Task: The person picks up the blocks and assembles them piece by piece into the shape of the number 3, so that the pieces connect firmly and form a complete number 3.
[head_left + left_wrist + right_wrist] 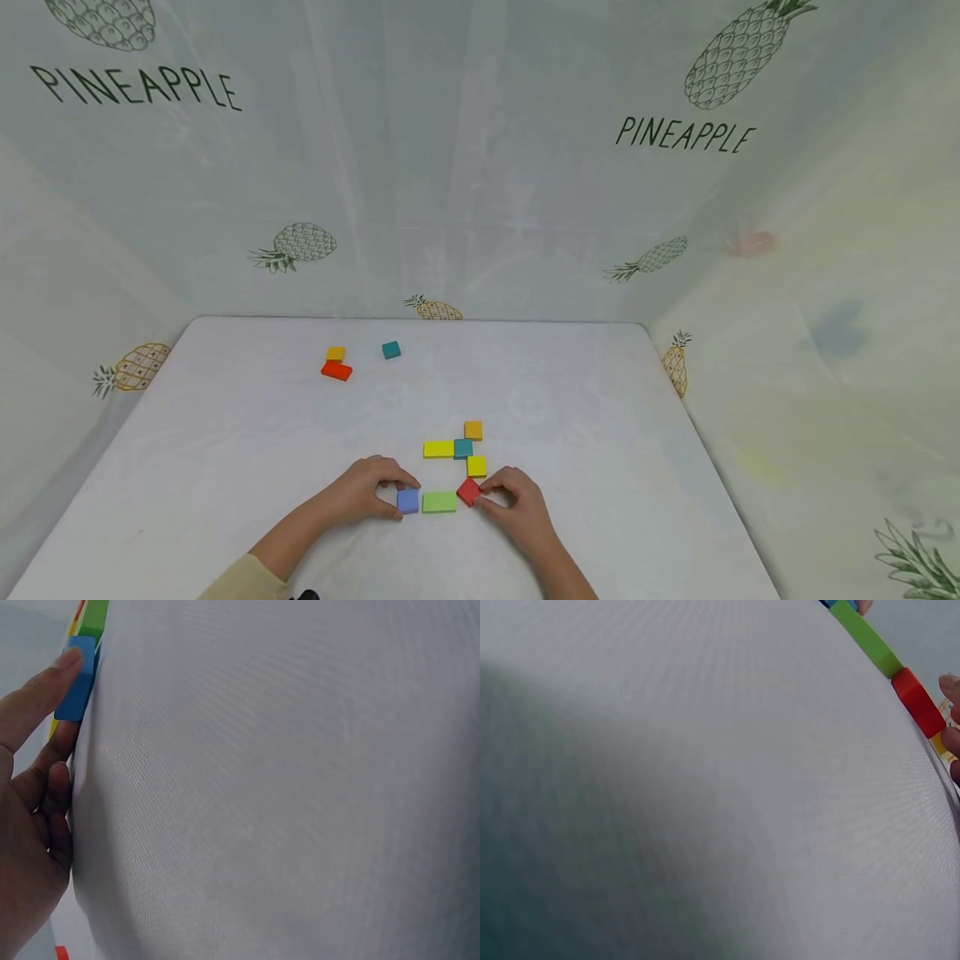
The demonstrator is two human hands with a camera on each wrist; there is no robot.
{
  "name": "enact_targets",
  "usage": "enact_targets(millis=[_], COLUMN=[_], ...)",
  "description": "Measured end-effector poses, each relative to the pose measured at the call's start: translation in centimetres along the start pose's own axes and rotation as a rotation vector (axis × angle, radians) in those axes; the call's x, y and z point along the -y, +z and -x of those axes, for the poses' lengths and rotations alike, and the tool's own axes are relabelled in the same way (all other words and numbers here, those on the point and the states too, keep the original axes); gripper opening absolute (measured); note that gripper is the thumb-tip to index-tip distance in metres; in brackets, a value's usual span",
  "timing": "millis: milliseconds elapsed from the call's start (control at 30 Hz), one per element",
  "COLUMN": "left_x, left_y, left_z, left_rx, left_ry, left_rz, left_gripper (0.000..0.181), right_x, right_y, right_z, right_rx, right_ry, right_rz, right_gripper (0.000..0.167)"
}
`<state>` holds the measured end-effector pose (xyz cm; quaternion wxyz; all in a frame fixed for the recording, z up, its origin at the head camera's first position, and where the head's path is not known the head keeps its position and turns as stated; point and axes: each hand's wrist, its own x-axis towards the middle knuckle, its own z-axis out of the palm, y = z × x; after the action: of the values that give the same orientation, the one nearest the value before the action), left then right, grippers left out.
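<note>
- Pinching the blue block [407,501], the left hand [363,492] has its grip clamped on it, thumb on one side and finger on the other; the block lies at the fingertips, to that hand's right.
- The right hand [517,507] has its grip clamped on the right corner of the red block [468,492], which lies just left of the fingertips.
- Between them on the bench [585,400] lies the green block [438,502], its long axis running left to right; neither hand touches it.
- The relation that seems to matter most is the red block's slant: turned like a diamond, its left corner touches or nearly touches the green block's right end, its top corner at or just below the small yellow block [476,467]. The right hand is nearer this join. The blue block sits straighter, a narrow gap from the green block's left end.
- Beyond are the near teal block [463,449], the long yellow block [438,450] at its left and the near orange block [473,430].
- Farther off: the far orange block [335,354], far red block [337,371] and far teal block [391,350].
- Count: ten blocks; two red, two teal, two yellow, two orange, one blue, one green.
</note>
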<state>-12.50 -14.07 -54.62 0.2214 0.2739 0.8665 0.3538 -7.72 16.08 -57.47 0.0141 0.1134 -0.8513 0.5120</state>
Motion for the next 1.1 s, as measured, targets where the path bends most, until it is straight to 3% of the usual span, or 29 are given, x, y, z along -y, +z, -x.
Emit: enact_targets(millis=[1100], left_x=[-0.23], left_y=[0.29], left_z=[-0.09], left_rx=[0.0], left_ry=[-0.002], left_rz=[-0.077], left_gripper=[0.039], right_x=[-0.32], right_y=[0.1], right_z=[-0.02], right_rx=[0.004], right_ry=[-0.001], right_rz=[0.019], right_gripper=[0.014])
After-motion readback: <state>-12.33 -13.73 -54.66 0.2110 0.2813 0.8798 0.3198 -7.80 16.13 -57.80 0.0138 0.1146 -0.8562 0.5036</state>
